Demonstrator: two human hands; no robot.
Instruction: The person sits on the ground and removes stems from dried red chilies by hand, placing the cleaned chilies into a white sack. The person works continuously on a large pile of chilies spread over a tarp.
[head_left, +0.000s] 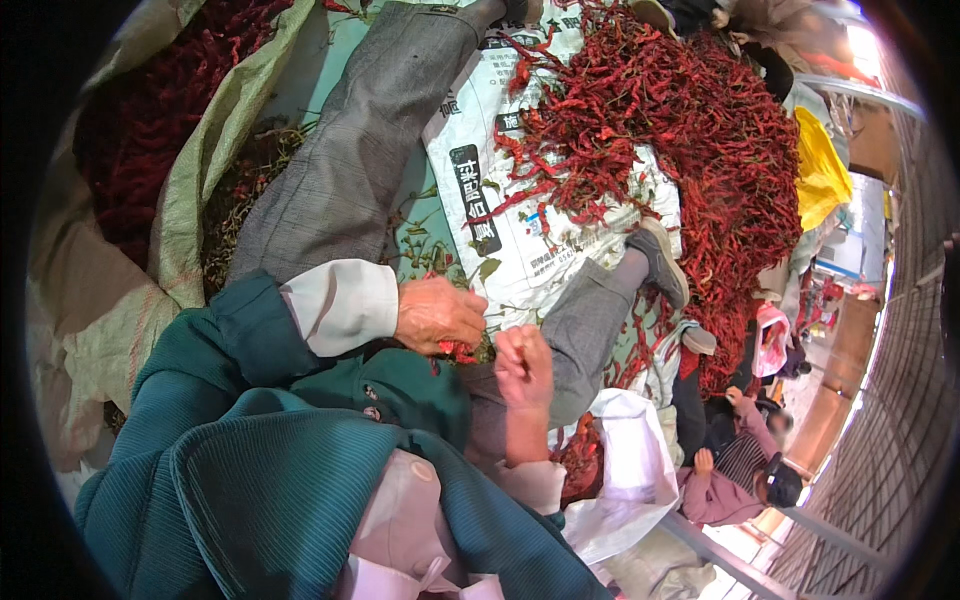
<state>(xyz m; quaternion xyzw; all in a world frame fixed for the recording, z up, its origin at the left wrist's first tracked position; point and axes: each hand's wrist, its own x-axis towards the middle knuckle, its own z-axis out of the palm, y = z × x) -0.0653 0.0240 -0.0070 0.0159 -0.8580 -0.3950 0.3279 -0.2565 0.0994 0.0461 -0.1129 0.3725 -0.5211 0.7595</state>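
Observation:
My left hand (441, 315) is curled in front of my body. Red chili peppers (456, 349) show under its fingers. Close beside it, my right hand (525, 367) is raised with bent fingers; whether anything small sits between the fingertips I cannot tell. Green stems and leaves (424, 244) lie scattered just beyond the left hand. Between my outstretched legs a white woven sack (469, 176) with printed writing is spread flat. Part of a large heap of dried red chili peppers (645, 112) rests on it.
An open woven sack (217, 142) of red chilies stands at the left, with a pile of stems (232, 202) beside it. A white plastic bag (634, 450) and chilies (579, 457) are at the right. A person in a cap (724, 487) sits beyond. Yellow sacking (817, 169) borders the heap.

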